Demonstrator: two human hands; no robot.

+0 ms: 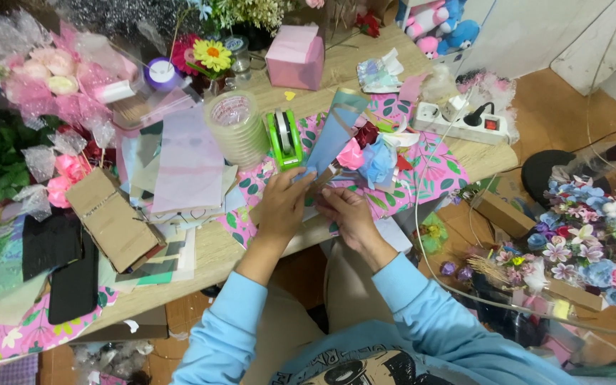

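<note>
My left hand [281,204] and my right hand [346,212] meet at the lower end of a small paper-wrapped bouquet [336,135], a blue paper cone with pink, red and blue artificial flowers [372,157] beside it. Both hands pinch the narrow stem end over the pink floral wrapping paper [436,171] that covers the wooden table [215,249]. A green tape dispenser [284,137] stands just beyond my left hand, next to a stack of clear tape rolls [237,128].
A pink box [295,57] sits at the back, a white power strip [461,121] at the right edge. Paper sheets [180,164], a cardboard piece [112,217] and pink wrapped flowers [58,78] crowd the left. More artificial flowers [593,235] lie on the floor at right.
</note>
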